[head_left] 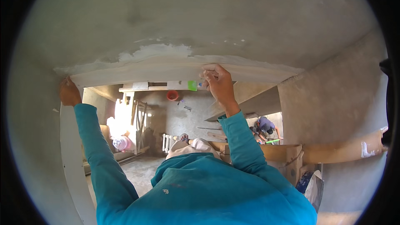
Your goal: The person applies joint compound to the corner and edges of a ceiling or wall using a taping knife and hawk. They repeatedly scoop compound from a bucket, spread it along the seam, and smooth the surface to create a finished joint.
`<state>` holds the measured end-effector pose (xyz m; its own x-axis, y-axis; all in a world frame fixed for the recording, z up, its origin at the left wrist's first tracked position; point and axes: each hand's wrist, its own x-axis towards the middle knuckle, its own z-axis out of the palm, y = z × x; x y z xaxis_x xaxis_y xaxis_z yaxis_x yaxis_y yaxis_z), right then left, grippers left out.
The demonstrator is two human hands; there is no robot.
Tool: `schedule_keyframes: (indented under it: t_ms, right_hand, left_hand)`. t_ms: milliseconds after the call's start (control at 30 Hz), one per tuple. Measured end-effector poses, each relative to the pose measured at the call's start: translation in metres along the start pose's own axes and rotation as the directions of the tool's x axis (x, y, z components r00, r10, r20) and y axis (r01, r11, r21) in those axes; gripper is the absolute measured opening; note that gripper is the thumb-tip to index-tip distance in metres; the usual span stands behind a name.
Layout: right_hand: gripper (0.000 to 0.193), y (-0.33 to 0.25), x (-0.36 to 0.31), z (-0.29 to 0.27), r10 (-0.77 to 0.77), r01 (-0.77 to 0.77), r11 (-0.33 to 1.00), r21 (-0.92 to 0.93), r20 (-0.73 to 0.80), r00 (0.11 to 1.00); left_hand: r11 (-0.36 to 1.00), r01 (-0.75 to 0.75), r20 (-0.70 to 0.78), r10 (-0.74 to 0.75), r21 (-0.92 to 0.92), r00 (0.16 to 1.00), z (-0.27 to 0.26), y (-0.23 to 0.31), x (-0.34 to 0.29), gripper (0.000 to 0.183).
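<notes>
Above an opening in a grey plastered wall runs a long pale strip (154,70), smeared along its upper edge with a whitish plaster patch (160,51). My left hand (70,92) is at the strip's left end, where it meets the side wall, with its fingers pinched together. Near the middle of the strip, my right hand (220,86) touches or almost touches its lower edge, fingers curled and whitened with dust. Anything pinched in either hand is too small or too hidden to make out. Both arms are raised in teal sleeves.
Far below on the floor stands a red bucket (172,95). A person (266,125) bends over a green bar (273,141) at lower right. A long wooden beam (333,151) crosses on my right, and a wooden frame (139,118) stands at left by bright light.
</notes>
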<state>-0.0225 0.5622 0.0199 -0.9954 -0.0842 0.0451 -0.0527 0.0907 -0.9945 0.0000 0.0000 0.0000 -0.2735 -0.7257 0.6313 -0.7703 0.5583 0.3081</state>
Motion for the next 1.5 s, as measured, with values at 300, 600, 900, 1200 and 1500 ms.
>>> schedule_keyframes:
  t_ms: [300, 600, 900, 1200, 1500]
  right_hand:
    - [0.014, 0.024, 0.002, -0.063, -0.038, 0.041, 0.999, 0.01, -0.221, 0.975]
    - [0.013, -0.034, -0.006, 0.014, -0.422, 0.368, 0.872, -0.323, -0.116, 0.899]
    - [0.015, -0.094, 0.027, 0.206, -0.707, 0.836, 0.538, -0.107, 0.482, 0.517]
    - [0.028, -0.084, 0.047, 0.297, -0.672, 0.983, -0.025, -0.184, 0.731, 0.12]
    - [0.046, -0.1, 0.082, 0.369, -0.226, 0.614, -0.785, -0.08, 0.96, -0.165]
  left_hand:
    - [0.997, -0.063, -0.08, 0.059, -0.041, 0.995, 0.006, 0.001, 0.003, 0.029]
    - [0.994, -0.047, -0.155, 0.031, -0.101, 0.987, 0.003, 0.009, -0.007, 0.018]
    - [0.981, -0.073, -0.109, 0.054, -0.18, 0.993, -0.032, 0.017, -0.004, 0.021]
    - [0.954, -0.112, -0.161, 0.069, -0.278, 0.985, -0.023, 0.014, -0.005, 0.019]
    - [0.915, -0.143, -0.18, 0.078, -0.376, 0.98, -0.026, 0.016, -0.007, 0.014]
